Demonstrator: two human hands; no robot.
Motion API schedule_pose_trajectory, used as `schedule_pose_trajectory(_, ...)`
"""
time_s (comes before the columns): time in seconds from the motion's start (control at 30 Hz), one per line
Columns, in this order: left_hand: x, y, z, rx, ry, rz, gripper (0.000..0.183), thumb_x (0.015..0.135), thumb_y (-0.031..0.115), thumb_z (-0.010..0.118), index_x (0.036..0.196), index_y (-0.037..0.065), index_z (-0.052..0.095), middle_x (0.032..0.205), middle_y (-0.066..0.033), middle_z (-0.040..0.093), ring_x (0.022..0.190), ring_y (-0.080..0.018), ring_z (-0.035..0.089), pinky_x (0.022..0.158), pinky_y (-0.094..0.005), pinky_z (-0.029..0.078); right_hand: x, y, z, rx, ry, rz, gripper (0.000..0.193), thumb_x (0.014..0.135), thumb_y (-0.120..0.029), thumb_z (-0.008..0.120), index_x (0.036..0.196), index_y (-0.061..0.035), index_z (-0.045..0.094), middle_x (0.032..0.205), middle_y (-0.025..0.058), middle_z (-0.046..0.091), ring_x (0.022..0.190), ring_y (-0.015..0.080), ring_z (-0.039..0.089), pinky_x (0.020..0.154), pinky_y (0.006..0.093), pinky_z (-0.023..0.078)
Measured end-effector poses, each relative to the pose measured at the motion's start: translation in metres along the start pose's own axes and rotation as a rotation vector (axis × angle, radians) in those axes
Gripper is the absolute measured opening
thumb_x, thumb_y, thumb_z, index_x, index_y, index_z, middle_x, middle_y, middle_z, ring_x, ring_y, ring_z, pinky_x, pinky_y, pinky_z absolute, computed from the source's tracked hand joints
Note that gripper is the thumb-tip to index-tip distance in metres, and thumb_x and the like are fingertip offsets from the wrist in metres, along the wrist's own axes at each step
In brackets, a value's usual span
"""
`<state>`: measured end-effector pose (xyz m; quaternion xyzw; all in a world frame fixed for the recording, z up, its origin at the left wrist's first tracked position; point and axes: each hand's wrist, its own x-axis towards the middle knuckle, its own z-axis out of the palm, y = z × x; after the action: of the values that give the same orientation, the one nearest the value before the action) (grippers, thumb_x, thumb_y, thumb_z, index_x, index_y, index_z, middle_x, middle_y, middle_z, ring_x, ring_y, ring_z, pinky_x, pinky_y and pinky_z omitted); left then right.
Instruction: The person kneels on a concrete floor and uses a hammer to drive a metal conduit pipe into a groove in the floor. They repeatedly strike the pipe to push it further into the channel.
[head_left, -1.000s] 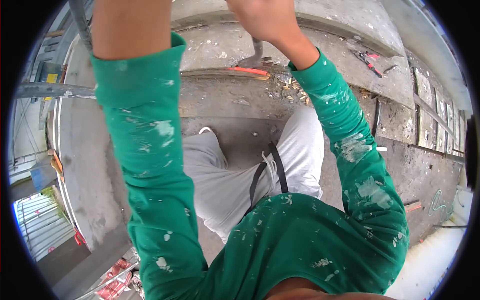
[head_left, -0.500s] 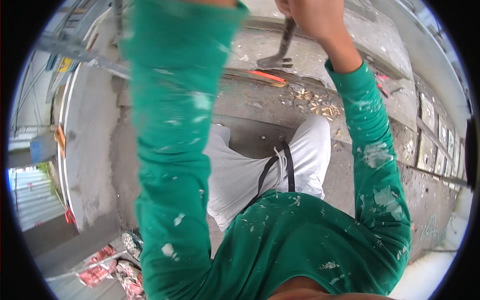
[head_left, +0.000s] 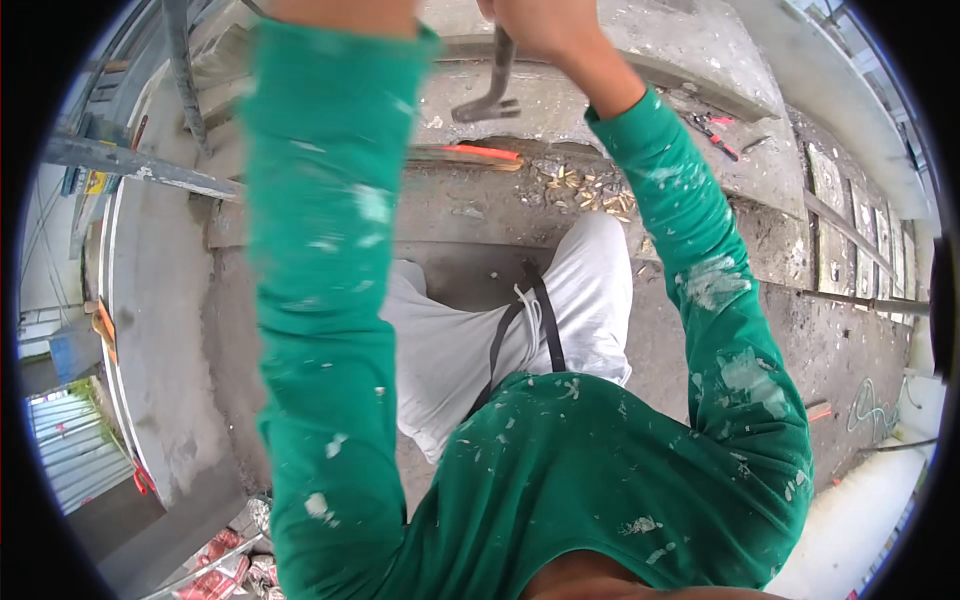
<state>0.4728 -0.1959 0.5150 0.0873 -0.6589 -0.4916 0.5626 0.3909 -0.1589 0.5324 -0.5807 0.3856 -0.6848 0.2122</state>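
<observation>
R hand [head_left: 545,24] is nearer, fingers apparently wrapped round hammer [head_left: 498,88], its long axis running down-frame from the grip; L hand's out of view, state can't tell.

Curved metal tool [head_left: 488,107] farther from orange strip [head_left: 482,153] than a second ago, left sleeve [head_left: 325,180] nearer right sleeve [head_left: 672,190]
</observation>
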Motion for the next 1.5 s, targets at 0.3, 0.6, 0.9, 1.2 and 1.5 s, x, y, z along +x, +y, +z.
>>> schedule_pose_trajectory(0.3, -0.014, -0.042, 0.008, -0.024, -0.012, -0.042, 0.033, 0.096, 0.008, 0.062, 0.068, 0.01, 0.044, 0.06, 0.0055, 0.04, 0.056, -0.0036, 0.038, 0.05, -0.0267, 0.031, -0.034, 0.087, -0.014, -0.483, -0.01, -0.157, 0.025, 0.092, -0.022, 0.067, 0.098, 0.0021, 0.069, 0.084, 0.0114, 0.07, 0.083, 0.0208, 0.069, 0.079, 0.0387, 0.056)
schedule_pose_trajectory(0.6, -0.019, -0.066, 0.039, -0.031, -0.11, -0.089, 0.033, 0.096, 0.005, 0.061, 0.068, 0.01, 0.043, 0.06, 0.0063, 0.039, 0.056, -0.0033, 0.036, 0.049, -0.027, 0.029, -0.133, 0.224, -0.053, -0.222, 0.117, 0.055, 0.021, 0.087, -0.018, 0.072, 0.079, 0.0003, 0.067, 0.063, 0.0138, 0.063, 0.062, 0.01, 0.052, 0.055, 0.0391, 0.045)
schedule_pose_trajectory(0.9, -0.034, -0.082, 0.038, -0.07, -0.185, -0.167, 0.035, 0.09, 0.006, 0.068, 0.063, 0.01, 0.046, 0.056, 0.0049, 0.044, 0.049, -0.0055, 0.04, 0.047, -0.0268, 0.029, -0.139, 0.206, -0.068, -0.107, -0.039, 0.314, 0.025, 0.089, -0.02, 0.073, 0.078, 0.0012, 0.066, 0.064, 0.0054, 0.062, 0.063, 0.0103, 0.05, 0.059, 0.0353, 0.045)
schedule_pose_trajectory(1.2, -0.012, -0.017, 0.088, 0.0, -0.283, 0.008, 0.033, 0.084, 0.017, 0.075, 0.065, 0.007, 0.05, 0.059, 0.0057, 0.046, 0.056, -0.0072, 0.042, 0.051, -0.0293, 0.033, -0.133, 0.131, -0.077, -0.296, 0.177, 0.006, 0.018, 0.087, -0.015, 0.066, 0.088, 0.0018, 0.071, 0.072, 0.0102, 0.071, 0.071, 0.0104, 0.063, 0.066, 0.0312, 0.052)
schedule_pose_trajectory(1.5, 0.025, 0.038, 0.037, -0.076, -0.192, 0.051, 0.031, 0.09, 0.014, 0.068, 0.065, 0.011, 0.05, 0.056, 0.0063, 0.043, 0.047, -0.0063, 0.038, 0.044, -0.0263, 0.029, -0.011, -0.033, -0.03, -0.268, 0.14, -0.007, 0.032, 0.083, -0.017, 0.061, 0.061, 0.0046, 0.053, 0.048, 0.0137, 0.044, 0.046, 0.0166, 0.046, 0.049, 0.0412, 0.038)
